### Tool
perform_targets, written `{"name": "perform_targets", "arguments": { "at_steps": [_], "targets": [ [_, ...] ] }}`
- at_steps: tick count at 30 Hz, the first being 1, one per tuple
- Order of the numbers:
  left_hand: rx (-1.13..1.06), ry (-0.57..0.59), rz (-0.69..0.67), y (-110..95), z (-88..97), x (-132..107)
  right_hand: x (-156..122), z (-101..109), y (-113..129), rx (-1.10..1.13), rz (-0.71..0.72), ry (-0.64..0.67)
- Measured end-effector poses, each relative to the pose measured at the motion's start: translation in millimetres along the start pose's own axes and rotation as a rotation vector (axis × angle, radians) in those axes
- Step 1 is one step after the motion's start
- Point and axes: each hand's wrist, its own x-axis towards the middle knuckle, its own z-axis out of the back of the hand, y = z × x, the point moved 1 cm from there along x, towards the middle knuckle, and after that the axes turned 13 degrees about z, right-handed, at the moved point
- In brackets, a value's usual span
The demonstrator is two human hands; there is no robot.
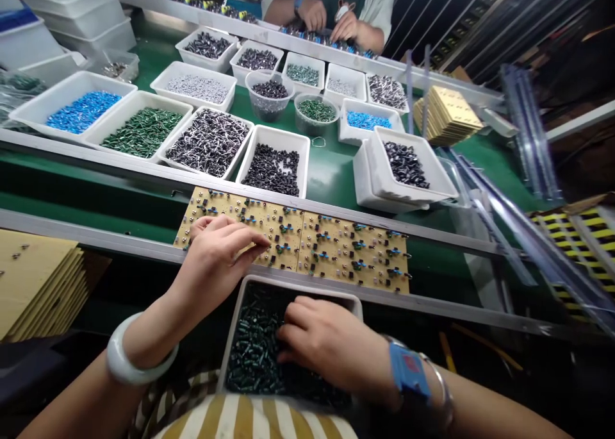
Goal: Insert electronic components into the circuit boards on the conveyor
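Note:
My left hand [221, 247] hovers over the left one of two tan circuit boards [300, 240] set side by side in a metal rail. Its thumb and forefinger are pinched at the board's surface; whatever lies between them is too small to name. Small black, blue and green parts stand in rows on both boards. Below the rail, my right hand [327, 339] reaches into a bin [234, 327] of dark green cylindrical electronic components [254, 343]. The fingers there are curled together, and their tips are partly hidden among the shadows.
Beyond the rail stand white trays of blue [84, 112], green [141, 131] and black [276, 170] components. Stacked boards are at the left [38, 279] and at the back right [446, 112]. Across the table, a co-worker's hands [331, 19] work at another rail.

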Motion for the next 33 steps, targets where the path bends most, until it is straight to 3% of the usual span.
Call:
{"name": "perform_targets", "arguments": {
  "at_steps": [2, 4, 13, 17, 21, 24, 26, 28, 30, 33],
  "targets": [
    [0.067, -0.007, -0.025, -2, -1.3, 6, 0, -12, 6, 0.007, -0.016, 0.048],
    [0.123, 0.006, -0.051, -4, -3.7, 11, -1, -18, 6, 0.023, -0.063, 0.009],
    [0.31, 0.064, -0.16, -7, -10.0, 16, -7, -12, 6, 0.215, -0.113, -0.201],
    [0.404, 0.047, -0.191, -15, -6.7, 15, -9, 4, -2, 0.291, -0.103, -0.358],
    [0.373, -0.004, -0.244, -22, -5.5, 9, -16, 34, -24, 0.227, -0.258, -0.611],
    [0.27, -0.042, -0.274, -31, -10.8, -7, -21, 48, -47, 0.224, -0.37, -0.699],
    [0.196, 0.082, -0.341, -40, -20.7, -25, -23, 51, -62, 0.252, -0.425, -0.692],
    [0.179, 0.277, -0.445, -46, -34.6, -43, -24, 51, -73, 0.252, -0.455, -0.657],
    [0.226, 0.364, -0.482, -49, -47.6, -58, -23, 50, -81, 0.189, -0.449, -0.612],
    [0.252, 0.405, -0.456, -46, -57.9, -66, -20, 51, -87, 0.059, -0.387, -0.552]
  ]
}}
